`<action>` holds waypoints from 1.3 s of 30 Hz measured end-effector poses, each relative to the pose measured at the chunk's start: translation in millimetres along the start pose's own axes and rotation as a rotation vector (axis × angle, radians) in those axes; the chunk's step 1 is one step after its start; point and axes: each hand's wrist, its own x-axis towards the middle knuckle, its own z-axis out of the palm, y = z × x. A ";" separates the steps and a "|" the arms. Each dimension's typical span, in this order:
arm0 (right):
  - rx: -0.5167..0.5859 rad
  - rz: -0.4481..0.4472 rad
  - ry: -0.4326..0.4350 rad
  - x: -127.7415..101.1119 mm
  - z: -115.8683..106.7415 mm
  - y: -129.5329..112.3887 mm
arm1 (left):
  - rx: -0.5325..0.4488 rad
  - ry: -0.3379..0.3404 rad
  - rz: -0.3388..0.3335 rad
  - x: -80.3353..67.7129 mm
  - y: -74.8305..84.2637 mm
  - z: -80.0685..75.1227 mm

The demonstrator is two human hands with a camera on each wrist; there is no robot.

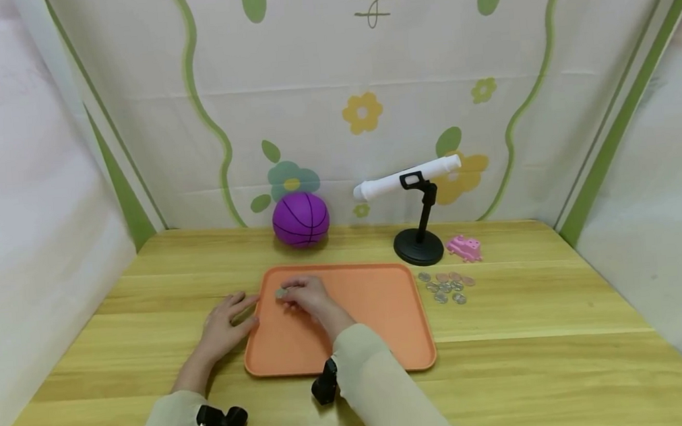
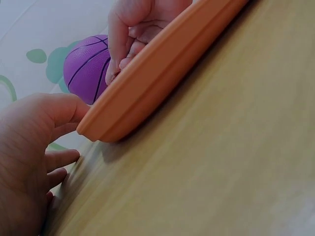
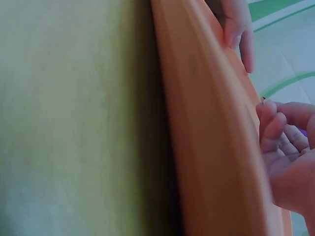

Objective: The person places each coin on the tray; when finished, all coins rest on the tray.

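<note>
An orange tray (image 1: 380,311) lies on the wooden table. Over its far left part, my right hand (image 1: 310,297) pinches a silvery coin (image 1: 280,293) between thumb and fingertips. Only a thin bit of that coin shows in the right wrist view, at the fingertips of the right hand (image 3: 290,147). My left hand (image 1: 224,326) rests at the tray's left rim, fingers spread, with the thumb and index finger at the edge. In the left wrist view, the left hand (image 2: 29,142) touches the tray's corner and holds nothing.
Right of the tray lie several silvery and copper-coloured coins (image 1: 445,287). Behind them sits a small pink toy (image 1: 464,248). A white microphone (image 1: 407,177) on a black stand (image 1: 419,247) and a purple ball (image 1: 301,220) stand along the back, before a patterned curtain (image 1: 303,60).
</note>
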 end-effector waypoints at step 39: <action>-0.171 -0.054 -0.064 -23.0 -29.5 -42.1 | -0.004 -0.031 0.005 0.0 -2.7 0.3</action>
